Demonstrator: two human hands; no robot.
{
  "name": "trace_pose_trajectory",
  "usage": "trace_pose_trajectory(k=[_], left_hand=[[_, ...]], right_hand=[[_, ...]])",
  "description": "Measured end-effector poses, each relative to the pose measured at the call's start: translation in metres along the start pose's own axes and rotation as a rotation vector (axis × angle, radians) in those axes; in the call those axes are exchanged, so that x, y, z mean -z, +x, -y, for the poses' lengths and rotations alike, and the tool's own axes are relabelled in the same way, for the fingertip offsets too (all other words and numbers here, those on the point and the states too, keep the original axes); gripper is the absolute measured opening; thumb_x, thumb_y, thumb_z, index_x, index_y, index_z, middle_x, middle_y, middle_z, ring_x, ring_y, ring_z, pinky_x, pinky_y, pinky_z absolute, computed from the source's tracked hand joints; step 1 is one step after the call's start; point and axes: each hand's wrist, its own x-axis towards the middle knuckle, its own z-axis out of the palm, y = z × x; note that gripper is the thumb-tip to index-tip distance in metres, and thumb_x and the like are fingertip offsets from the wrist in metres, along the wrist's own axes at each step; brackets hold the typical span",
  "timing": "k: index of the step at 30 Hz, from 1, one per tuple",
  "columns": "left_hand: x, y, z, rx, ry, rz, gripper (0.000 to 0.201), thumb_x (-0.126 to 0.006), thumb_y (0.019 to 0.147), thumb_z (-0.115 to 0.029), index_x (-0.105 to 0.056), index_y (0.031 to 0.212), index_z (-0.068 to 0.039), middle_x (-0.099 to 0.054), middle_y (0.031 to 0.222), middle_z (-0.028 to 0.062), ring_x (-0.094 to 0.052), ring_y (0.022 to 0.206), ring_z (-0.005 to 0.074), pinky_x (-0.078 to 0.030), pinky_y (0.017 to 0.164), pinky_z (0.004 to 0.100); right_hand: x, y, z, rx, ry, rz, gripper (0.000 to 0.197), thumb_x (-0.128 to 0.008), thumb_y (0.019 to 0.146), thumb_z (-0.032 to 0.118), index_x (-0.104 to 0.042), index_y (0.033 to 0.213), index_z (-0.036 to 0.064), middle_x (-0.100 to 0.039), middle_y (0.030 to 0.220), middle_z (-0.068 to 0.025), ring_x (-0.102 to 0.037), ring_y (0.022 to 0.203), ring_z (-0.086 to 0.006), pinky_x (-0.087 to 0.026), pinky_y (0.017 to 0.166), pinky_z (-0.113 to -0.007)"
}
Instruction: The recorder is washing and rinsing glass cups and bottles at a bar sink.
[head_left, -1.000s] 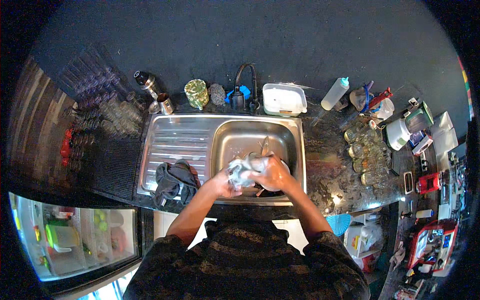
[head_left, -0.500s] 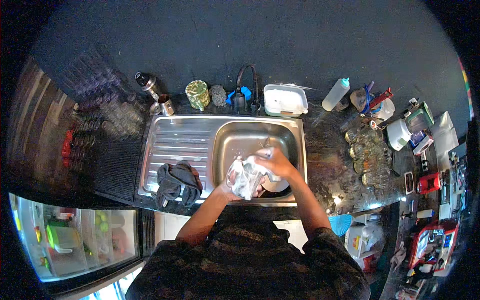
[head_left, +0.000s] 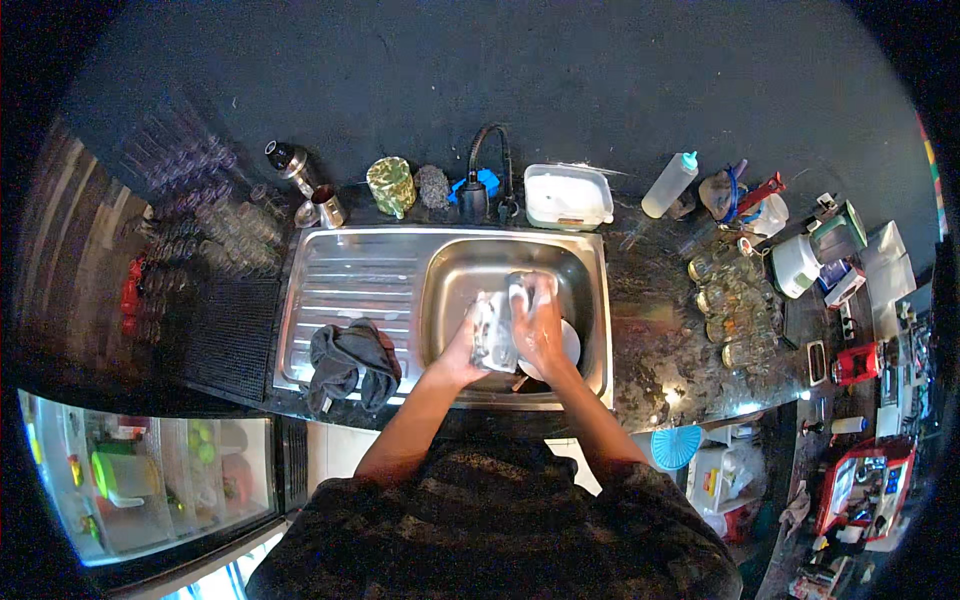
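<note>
Over the sink basin [head_left: 440,280], my left hand [head_left: 458,358] is wrapped round a clear drinking glass [head_left: 494,338] coated in white suds. The glass stands nearly upright in my grip. Close against its right side is my right hand [head_left: 541,335], its fingers curled and foamy round a soapy, greyish thing [head_left: 520,294] that I cannot make out, perhaps a scrubber. Below my right hand, a white round dish [head_left: 569,346] lies in the basin, partly hidden by the hand and wrist.
A dark cloth [head_left: 355,365] lies on the ribbed drainboard [head_left: 350,270]. Behind the basin stand a black faucet [head_left: 476,190], a camouflage-patterned cup [head_left: 391,186] and a white tub [head_left: 568,198]. Glass jars [head_left: 735,315] crowd the right counter; a black mat [head_left: 232,335] lies left.
My right hand has swung from across the top of the glass to its right side. The glass has turned more upright and moved slightly away from me. More of the white dish shows.
</note>
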Motion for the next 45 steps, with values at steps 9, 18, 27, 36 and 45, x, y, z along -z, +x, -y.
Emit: trace_pose_trajectory(k=[9, 18, 27, 36, 45], left_hand=[[0.009, 0.001, -0.006, -0.182, 0.373, 0.139, 0.056, -0.036, 0.091, -0.056, -0.056, 0.116, -0.01, -0.063, 0.105, 0.0043, -0.061, 0.096, 0.017, -0.051, 0.083, 0.0365], [0.03, 0.023, -0.005, -0.396, 0.767, 0.181, 0.045, -0.044, 0.091, -0.046, -0.056, 0.115, -0.01, -0.061, 0.108, 0.0063, -0.059, 0.099, 0.0221, -0.051, 0.084, 0.0385], [0.002, 0.004, -0.013, -0.356, 0.564, 0.111, 0.05, -0.04, 0.093, -0.046, -0.05, 0.125, -0.01, -0.059, 0.117, 0.0055, -0.057, 0.104, 0.0184, -0.048, 0.091, 0.0364], [-0.028, -0.025, -0.015, -0.232, 0.285, 0.078, 0.041, -0.045, 0.085, -0.035, -0.055, 0.116, -0.011, -0.063, 0.104, 0.005, -0.062, 0.094, 0.0201, -0.051, 0.083, 0.0387], [-0.017, -0.026, -0.024, -0.072, 0.131, -0.149, 0.044, -0.044, 0.088, -0.033, -0.053, 0.12, -0.004, -0.058, 0.115, 0.014, -0.056, 0.105, 0.0283, -0.044, 0.092, 0.0434]], right_hand=[[-0.009, 0.004, -0.023, 0.312, -0.455, 0.145, 0.034, -0.058, 0.08, 0.013, -0.05, 0.109, -0.002, -0.053, 0.1, -0.0259, -0.053, 0.091, -0.0437, -0.044, 0.086, -0.044], [-0.012, -0.008, -0.012, 0.668, -0.33, 0.125, 0.041, -0.061, 0.079, 0.02, -0.051, 0.113, -0.0017, -0.052, 0.107, -0.0259, -0.052, 0.095, -0.0411, -0.044, 0.086, -0.047], [0.001, -0.011, 0.003, 0.666, -0.107, 0.162, 0.027, -0.059, 0.08, 0.021, -0.057, 0.104, 0.0073, -0.052, 0.104, -0.0231, -0.054, 0.085, -0.0407, -0.046, 0.077, -0.046], [0.013, 0.017, 0.0, 0.449, -0.109, 0.143, 0.028, -0.059, 0.076, 0.007, -0.049, 0.102, 0.0001, -0.053, 0.095, -0.0222, -0.054, 0.086, -0.0402, -0.044, 0.077, -0.044], [0.018, 0.003, -0.01, 0.643, -0.166, 0.469, 0.028, -0.061, 0.074, 0.009, -0.052, 0.1, 0.0069, -0.051, 0.104, -0.0161, -0.051, 0.1, -0.0353, -0.044, 0.084, -0.043]])
